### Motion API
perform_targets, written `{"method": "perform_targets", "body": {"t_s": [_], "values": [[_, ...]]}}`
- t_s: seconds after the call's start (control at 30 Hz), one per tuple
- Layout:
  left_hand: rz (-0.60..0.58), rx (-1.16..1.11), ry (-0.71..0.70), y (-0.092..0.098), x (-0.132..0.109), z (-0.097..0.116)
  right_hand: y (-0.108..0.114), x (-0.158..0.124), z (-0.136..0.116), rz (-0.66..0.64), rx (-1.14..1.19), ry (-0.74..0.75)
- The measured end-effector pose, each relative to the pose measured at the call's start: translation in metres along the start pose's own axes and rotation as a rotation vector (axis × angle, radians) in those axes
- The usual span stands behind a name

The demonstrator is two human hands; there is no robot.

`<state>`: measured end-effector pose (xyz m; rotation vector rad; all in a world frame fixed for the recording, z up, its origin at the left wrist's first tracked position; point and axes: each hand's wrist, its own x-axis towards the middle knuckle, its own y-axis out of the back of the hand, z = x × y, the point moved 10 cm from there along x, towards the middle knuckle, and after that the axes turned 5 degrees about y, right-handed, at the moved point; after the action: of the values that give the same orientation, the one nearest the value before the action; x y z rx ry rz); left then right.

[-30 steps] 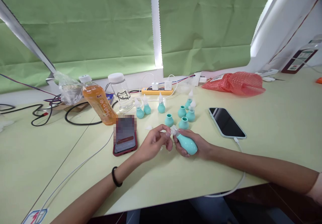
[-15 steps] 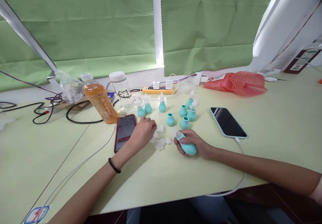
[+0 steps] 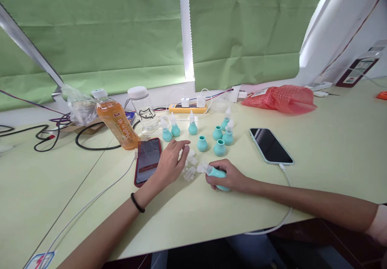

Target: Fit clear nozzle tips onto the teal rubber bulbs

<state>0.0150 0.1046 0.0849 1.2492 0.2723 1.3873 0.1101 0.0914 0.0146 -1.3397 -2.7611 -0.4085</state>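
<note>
My right hand (image 3: 226,175) is wrapped round a teal bulb (image 3: 218,174), which lies tilted with a clear piece in its neck pointing left. Over the left side of a pile of small clear plastic parts (image 3: 190,174) is my left hand (image 3: 173,160), its fingers apart and nothing seen between them. Behind the hands stand open teal bulbs without tips (image 3: 202,144). Several other teal bulbs, such as one at the back middle (image 3: 192,128), stand upright with clear pointed tips on.
A red-cased phone (image 3: 148,162) lies beside my left hand. Behind it are an orange drink bottle (image 3: 117,124) and a clear bottle (image 3: 144,109). A power strip (image 3: 187,109), red bubble wrap (image 3: 281,99) and a second phone (image 3: 270,146) on a cable lie further round.
My left hand's fingers have spread and lifted from the parts. My right hand has turned the teal bulb to point more leftward, closer to the clear parts. The view has shifted slightly.
</note>
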Motion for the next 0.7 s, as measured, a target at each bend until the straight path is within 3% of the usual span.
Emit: {"method": "perform_targets", "body": {"t_s": [0.07, 0.2, 0.3, 0.47, 0.63, 0.7], "values": [[-0.086, -0.083, -0.027, -0.004, -0.005, 0.017, 0.001, 0.000, -0.005, 0.021, -0.108, 0.038], [-0.357, -0.135, -0.071, -0.031, -0.020, 0.044, -0.001, -0.003, -0.012, 0.043, -0.227, 0.115], [-0.480, -0.243, 0.015, -0.046, -0.027, 0.043, -0.007, -0.005, -0.016, 0.011, -0.278, 0.171], [-0.656, -0.638, 0.147, -0.060, -0.036, 0.046, -0.016, -0.011, -0.030, -0.037, -0.371, 0.289], [-0.772, -1.017, 0.286, -0.069, -0.040, 0.047, -0.029, -0.019, -0.045, -0.163, -0.492, 0.453], [-0.760, -1.160, 0.367, -0.068, -0.037, 0.041, -0.030, -0.023, -0.053, -0.176, -0.551, 0.559]]}}
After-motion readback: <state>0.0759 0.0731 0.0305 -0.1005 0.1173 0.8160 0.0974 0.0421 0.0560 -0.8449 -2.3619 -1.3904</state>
